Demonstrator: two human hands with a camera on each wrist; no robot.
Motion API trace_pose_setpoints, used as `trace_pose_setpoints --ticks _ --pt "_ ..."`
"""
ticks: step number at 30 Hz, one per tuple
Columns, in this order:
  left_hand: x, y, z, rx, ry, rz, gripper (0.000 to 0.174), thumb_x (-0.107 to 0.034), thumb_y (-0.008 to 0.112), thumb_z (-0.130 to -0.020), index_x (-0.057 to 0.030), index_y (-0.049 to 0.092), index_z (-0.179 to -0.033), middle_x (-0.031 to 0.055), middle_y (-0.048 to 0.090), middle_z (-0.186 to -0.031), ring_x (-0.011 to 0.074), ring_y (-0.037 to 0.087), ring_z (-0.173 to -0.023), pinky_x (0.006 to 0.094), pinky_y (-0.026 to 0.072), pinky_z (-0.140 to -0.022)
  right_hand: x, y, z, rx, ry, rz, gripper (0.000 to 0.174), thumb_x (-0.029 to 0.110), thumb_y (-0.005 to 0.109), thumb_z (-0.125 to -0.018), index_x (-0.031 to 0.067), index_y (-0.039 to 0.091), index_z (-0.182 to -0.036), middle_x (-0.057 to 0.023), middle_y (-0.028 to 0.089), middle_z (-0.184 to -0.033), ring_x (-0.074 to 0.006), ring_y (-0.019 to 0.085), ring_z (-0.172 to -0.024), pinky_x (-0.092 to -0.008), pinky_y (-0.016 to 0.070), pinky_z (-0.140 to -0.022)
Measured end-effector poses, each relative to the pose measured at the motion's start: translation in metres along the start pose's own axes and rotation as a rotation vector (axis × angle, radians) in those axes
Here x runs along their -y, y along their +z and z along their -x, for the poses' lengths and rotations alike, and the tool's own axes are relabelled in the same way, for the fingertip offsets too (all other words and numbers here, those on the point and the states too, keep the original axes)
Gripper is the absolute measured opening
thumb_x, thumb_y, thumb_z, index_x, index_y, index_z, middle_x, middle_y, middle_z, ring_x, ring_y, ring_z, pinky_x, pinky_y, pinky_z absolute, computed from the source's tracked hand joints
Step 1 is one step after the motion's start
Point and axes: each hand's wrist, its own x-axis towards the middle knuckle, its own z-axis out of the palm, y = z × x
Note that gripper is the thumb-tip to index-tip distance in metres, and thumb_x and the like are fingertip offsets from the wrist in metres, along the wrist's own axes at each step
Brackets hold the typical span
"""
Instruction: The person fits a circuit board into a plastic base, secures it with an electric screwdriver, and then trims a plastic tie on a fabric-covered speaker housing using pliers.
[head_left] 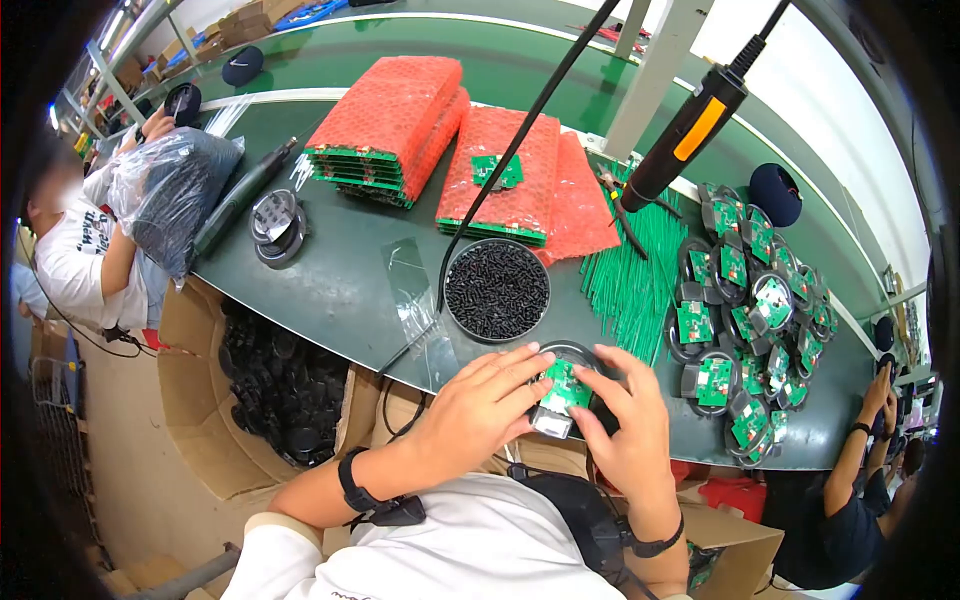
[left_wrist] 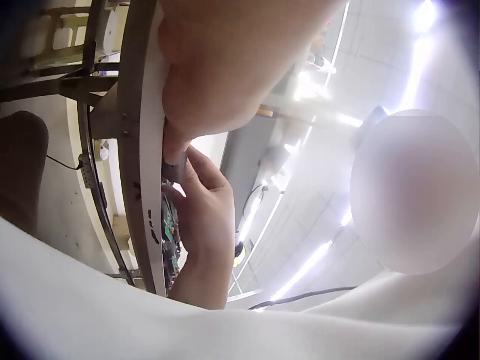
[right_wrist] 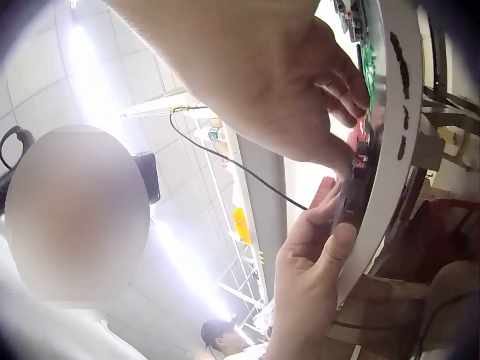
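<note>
A round black housing with a green circuit board (head_left: 565,388) in it is between both hands at the table's near edge. A grey block sits at the near end of the board. My left hand (head_left: 490,402) grips the housing's left side; in the right wrist view the left thumb and fingers (right_wrist: 343,238) lie on either side of it. My right hand (head_left: 632,415) pinches at the board's right side with thumb and index finger. The left wrist view shows the right hand (left_wrist: 206,217) behind the left forearm, with the housing mostly hidden.
Just beyond the hands stands a round tray of small black parts (head_left: 497,290). Green wires (head_left: 630,290) and a pile of housings with boards (head_left: 750,320) lie right. A black-and-orange tool (head_left: 685,135) hangs overhead. Red bubble-wrap stacks (head_left: 385,110) stand behind; a carton (head_left: 205,430) is below left.
</note>
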Motion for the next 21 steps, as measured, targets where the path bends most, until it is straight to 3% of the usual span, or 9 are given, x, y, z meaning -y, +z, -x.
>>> trace_pose_setpoints --ticks 4,6,8,11,13,21 --pt "0.007 -0.004 -0.004 -0.051 -0.062 0.172 0.05 -0.008 0.082 -0.07 -0.0018 0.067 -0.118 0.0154 0.063 -0.131 0.0366 0.059 -0.127 0.0454 0.0516 -0.102 -0.001 -0.004 0.004 0.106 -0.035 -0.273 0.042 0.002 0.08 -0.071 0.008 0.074 -0.112 -0.0122 0.065 -0.126 -0.0333 0.065 -0.104 -0.0399 0.053 -0.09" --pt "0.0 -0.004 -0.01 -0.092 -0.038 0.176 0.045 -0.01 0.081 -0.075 -0.0029 0.067 -0.117 0.0162 0.064 -0.123 0.0364 0.063 -0.119 0.0433 0.0546 -0.096 -0.006 0.008 0.007 -0.04 -0.052 -0.227 0.043 -0.003 0.076 -0.07 0.0077 0.074 -0.112 -0.0118 0.067 -0.122 -0.0315 0.066 -0.104 -0.0394 0.0529 -0.091" --pt "-0.008 -0.003 -0.013 -0.057 -0.155 0.272 0.04 -0.011 0.081 -0.078 -0.0046 0.067 -0.116 0.0154 0.065 -0.115 0.034 0.066 -0.109 0.0411 0.0564 -0.089 -0.009 0.015 0.006 -0.101 -0.041 -0.233 0.042 -0.005 0.074 -0.069 0.0071 0.075 -0.109 -0.0117 0.069 -0.115 -0.0311 0.066 -0.102 -0.0389 0.0532 -0.089" --pt "-0.012 0.0 -0.015 -0.095 -0.113 0.223 0.039 -0.011 0.081 -0.079 -0.0058 0.067 -0.116 0.0144 0.065 -0.111 0.0326 0.068 -0.102 0.0392 0.0573 -0.083 -0.007 0.018 0.004 -0.15 -0.085 -0.181 0.036 -0.005 0.075 -0.071 0.0061 0.076 -0.106 -0.011 0.07 -0.112 -0.0296 0.066 -0.1 -0.0369 0.0538 -0.086" --pt "-0.011 0.002 -0.013 -0.113 -0.095 0.223 0.04 -0.01 0.081 -0.079 -0.0055 0.067 -0.116 0.0144 0.065 -0.112 0.0329 0.068 -0.101 0.0391 0.0576 -0.082 -0.001 0.02 0.006 -0.165 0.026 -0.291 0.032 -0.004 0.075 -0.073 0.0048 0.076 -0.104 -0.0108 0.07 -0.11 -0.0275 0.067 -0.097 -0.0347 0.054 -0.083" --pt "-0.014 -0.003 -0.015 -0.105 -0.098 0.283 0.042 -0.007 0.081 -0.078 -0.004 0.066 -0.118 0.0146 0.064 -0.111 0.0332 0.068 -0.097 0.0394 0.058 -0.08 0.001 0.02 0.008 -0.17 0.053 -0.327 0.032 -0.004 0.077 -0.074 0.004 0.076 -0.105 -0.0108 0.07 -0.108 -0.0252 0.067 -0.095 -0.0334 0.0547 -0.082"
